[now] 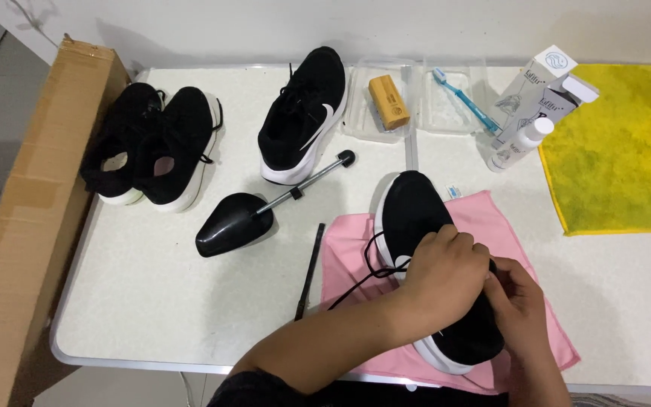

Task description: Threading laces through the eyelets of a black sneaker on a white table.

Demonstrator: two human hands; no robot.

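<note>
The black sneaker with a white sole (416, 215) lies on a pink cloth (506, 234) at the near edge of the white desk (152, 294), toe pointing away from the person. Both hands work at its laces. The left hand (442, 275) lies over the middle of the shoe, fingers curled down in a narrow grip on the lacing, forearm coming in low from the near left. The right hand (518, 298) presses in from the right, fingertips bent toward the same spot; whether it pinches a lace I cannot tell. A loose black lace (367, 264) loops off the sneaker's left side. Done well, I'd say, the shoe is held steady and the lace drawn out evenly. Left of the sneaker lies a black plastic shoe tree (235, 222).
</note>
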